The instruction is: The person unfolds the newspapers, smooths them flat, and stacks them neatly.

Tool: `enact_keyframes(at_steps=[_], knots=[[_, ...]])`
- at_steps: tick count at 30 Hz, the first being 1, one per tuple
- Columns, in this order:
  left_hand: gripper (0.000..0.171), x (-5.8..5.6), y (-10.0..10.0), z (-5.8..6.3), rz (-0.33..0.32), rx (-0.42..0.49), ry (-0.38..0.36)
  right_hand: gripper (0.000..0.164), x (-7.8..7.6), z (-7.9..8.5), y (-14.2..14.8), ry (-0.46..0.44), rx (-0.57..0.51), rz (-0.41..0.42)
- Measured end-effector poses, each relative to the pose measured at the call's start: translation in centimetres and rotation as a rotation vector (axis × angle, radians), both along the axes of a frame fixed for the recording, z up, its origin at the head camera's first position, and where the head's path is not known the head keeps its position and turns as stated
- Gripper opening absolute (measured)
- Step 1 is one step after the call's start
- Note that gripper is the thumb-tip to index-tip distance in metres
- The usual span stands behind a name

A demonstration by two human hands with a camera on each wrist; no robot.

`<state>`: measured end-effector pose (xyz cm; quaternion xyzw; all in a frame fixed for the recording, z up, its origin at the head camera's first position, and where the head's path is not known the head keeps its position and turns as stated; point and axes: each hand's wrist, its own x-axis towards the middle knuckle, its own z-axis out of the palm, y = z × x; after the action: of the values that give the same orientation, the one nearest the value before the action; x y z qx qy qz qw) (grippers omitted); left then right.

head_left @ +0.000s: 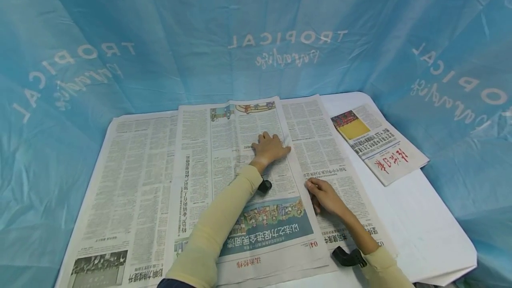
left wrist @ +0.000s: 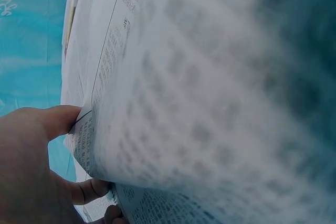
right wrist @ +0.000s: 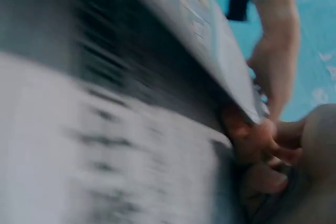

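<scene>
A spread newspaper sheet (head_left: pixel 224 159) with a blue printed banner lies over other open sheets on the white table. My left hand (head_left: pixel 271 148) rests on its upper right part, fingers spread and thumb toward the right edge. In the left wrist view, the left thumb (left wrist: pixel 63 119) and fingertips touch the paper, which bulges close to the camera. My right hand (head_left: pixel 326 197) is at the sheet's right edge, lower than the left. The right wrist view shows the right fingers (right wrist: pixel 257 137) pinching that edge, which is lifted a little over the sheet below.
Another open newspaper (head_left: pixel 132 181) lies at the left, and one more sheet (head_left: pixel 320 146) shows from under the right side. A folded newspaper (head_left: pixel 380 141) with red lettering sits at the back right of the white table (head_left: pixel 424 217). Blue printed curtains (head_left: pixel 256 21) surround the table.
</scene>
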<state>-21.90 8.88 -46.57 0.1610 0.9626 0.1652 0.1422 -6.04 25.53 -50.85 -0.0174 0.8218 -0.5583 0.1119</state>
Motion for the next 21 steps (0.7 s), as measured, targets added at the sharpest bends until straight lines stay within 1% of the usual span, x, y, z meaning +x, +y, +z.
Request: enact_keyframes(at_steps=[2,4,8,11,17,21], knots=[[0.066,-0.1,-0.1,-0.1,0.0,0.004,0.0,0.033,-0.9,0.2,0.7,-0.005,-0.018,0.037],[0.065,-0.2,-0.1,-0.1,0.001,0.004,0.001,0.032,-1.9,0.5,1.2,-0.002,-0.009,0.065],[0.063,-0.3,-0.2,-0.2,-0.001,0.01,-0.004,0.029,-3.9,1.0,1.6,-0.03,0.046,0.083],[0.063,-0.3,-0.3,-0.1,-0.007,0.021,-0.01,0.029,-5.1,1.2,1.6,-0.05,0.1,0.085],[0.061,-0.3,-0.6,0.1,-0.006,0.062,-0.038,0.027,-6.8,1.2,1.4,-0.041,0.194,0.086],[0.06,-0.6,-1.1,0.5,-0.008,0.09,-0.107,0.025,-7.4,1.2,1.0,-0.049,0.227,0.072]])
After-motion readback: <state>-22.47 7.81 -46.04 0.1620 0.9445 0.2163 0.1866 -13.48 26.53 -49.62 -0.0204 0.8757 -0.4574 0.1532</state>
